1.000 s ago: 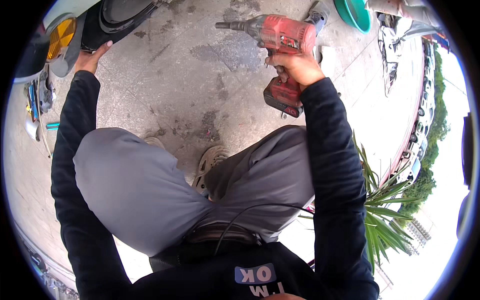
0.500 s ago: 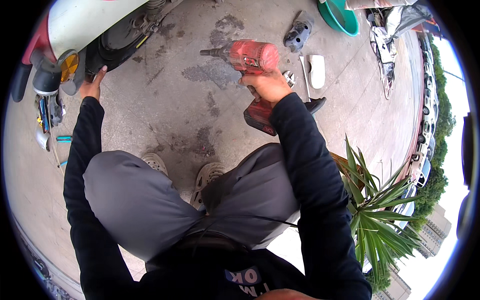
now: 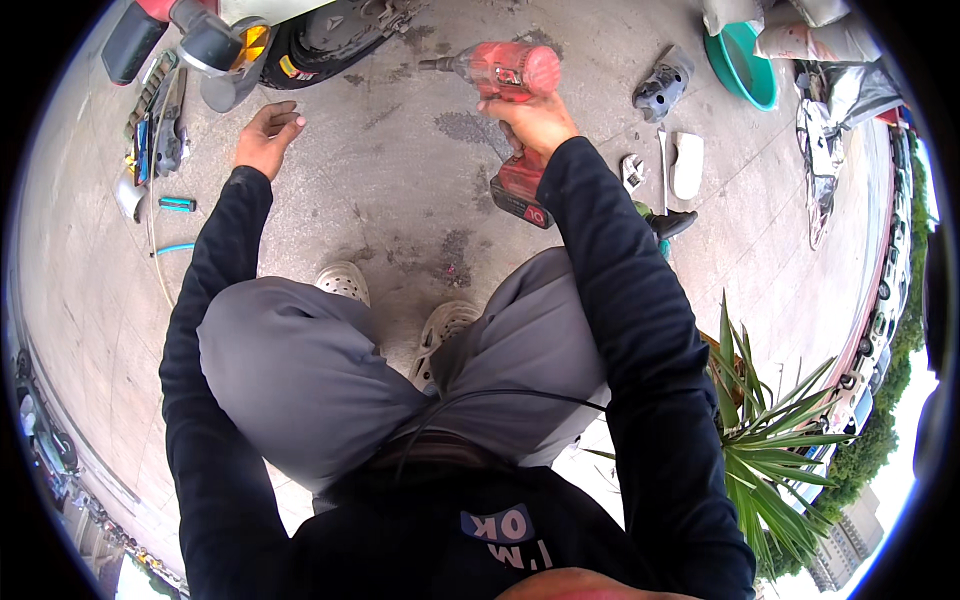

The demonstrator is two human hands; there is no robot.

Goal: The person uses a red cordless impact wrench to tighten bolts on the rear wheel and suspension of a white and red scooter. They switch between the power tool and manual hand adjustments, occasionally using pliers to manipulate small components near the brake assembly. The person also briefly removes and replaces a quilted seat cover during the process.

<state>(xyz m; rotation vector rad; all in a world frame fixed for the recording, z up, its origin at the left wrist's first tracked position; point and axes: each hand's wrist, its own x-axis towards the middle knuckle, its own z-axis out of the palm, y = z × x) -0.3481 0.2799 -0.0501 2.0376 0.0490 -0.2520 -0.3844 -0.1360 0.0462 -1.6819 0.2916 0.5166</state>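
My right hand (image 3: 537,122) is wrapped round the grip of a red cordless impact wrench (image 3: 515,70). Its socket end points left, and its battery pack hangs below my hand. Off to the left, my left hand (image 3: 268,138) is in the air with its fingers loosely bent and apart, holding nothing. Just above that hand is the black rear part of a vehicle (image 3: 325,45), scuffed and dusty. Beside it sits a round lamp with an orange reflector (image 3: 255,43).
Tools and loose parts (image 3: 165,140) lie at the far left near a teal-handled tool (image 3: 177,204). To the right are a grey plastic part (image 3: 664,85), a white piece (image 3: 687,165), a green basin (image 3: 742,65) and crumpled silver sheeting (image 3: 822,165). A spiky potted plant (image 3: 765,440) stands near my right arm.
My left hand has come off the vehicle's black part and drawn back, fingers bending. The view has shifted, so the vehicle sits higher and farther right. My right hand still grips the impact wrench.
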